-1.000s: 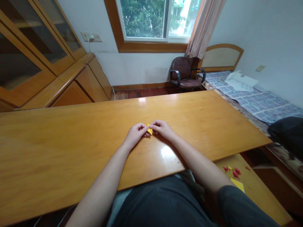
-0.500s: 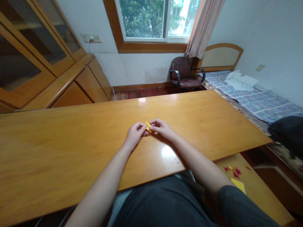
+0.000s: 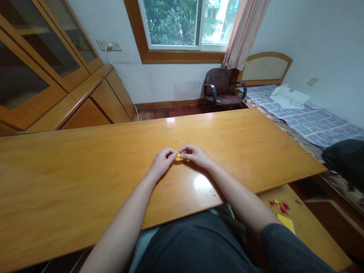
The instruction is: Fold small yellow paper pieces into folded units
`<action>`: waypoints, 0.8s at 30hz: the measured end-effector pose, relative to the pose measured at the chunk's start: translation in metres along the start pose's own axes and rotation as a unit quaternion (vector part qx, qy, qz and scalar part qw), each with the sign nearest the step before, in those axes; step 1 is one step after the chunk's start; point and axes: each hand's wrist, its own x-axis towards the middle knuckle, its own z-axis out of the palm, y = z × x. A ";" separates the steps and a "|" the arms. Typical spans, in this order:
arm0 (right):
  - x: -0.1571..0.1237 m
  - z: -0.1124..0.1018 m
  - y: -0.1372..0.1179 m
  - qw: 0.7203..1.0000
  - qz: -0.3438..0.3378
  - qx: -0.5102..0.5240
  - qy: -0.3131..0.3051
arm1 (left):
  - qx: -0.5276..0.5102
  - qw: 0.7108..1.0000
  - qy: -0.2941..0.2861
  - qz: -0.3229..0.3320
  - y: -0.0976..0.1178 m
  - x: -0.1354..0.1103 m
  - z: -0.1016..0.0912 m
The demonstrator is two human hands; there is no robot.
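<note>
A small folded piece of yellow paper (image 3: 179, 157) is pinched between my two hands, just above or on the glossy wooden table (image 3: 85, 174). My left hand (image 3: 164, 160) grips its left side with thumb and fingertips. On the other side, my right hand (image 3: 193, 154) holds the paper's right end, fingers bent over it. My fingertips cover part of the paper, so its full folded shape is hard to make out.
Lower right, a second wooden surface (image 3: 315, 227) bears several red folded paper pieces (image 3: 283, 207), a small yellow one (image 3: 276, 201) and yellow paper sheets (image 3: 286, 223). Beyond the table stand a brown armchair (image 3: 217, 83) and a bed (image 3: 301, 113). A cabinet (image 3: 57, 87) lines the left.
The yellow paper has turned from a tall, pointed pose to a lower, flatter one. Both hands have shifted slightly, with my left fingertips nearer the right ones.
</note>
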 end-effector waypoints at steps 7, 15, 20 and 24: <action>-0.003 0.001 -0.003 0.998 -0.049 -0.032 0.031 | -0.125 0.988 -0.017 -0.093 -0.007 -0.002 0.002; -0.004 0.005 -0.009 0.973 -0.169 -0.157 0.028 | -0.184 0.978 0.014 -0.098 -0.003 0.001 0.004; -0.001 0.004 -0.005 0.968 -0.170 -0.183 0.034 | -0.191 0.977 0.000 -0.094 -0.007 0.002 0.006; -0.003 0.004 -0.007 0.966 -0.162 -0.198 0.038 | -0.190 0.978 -0.013 -0.086 -0.008 0.001 0.006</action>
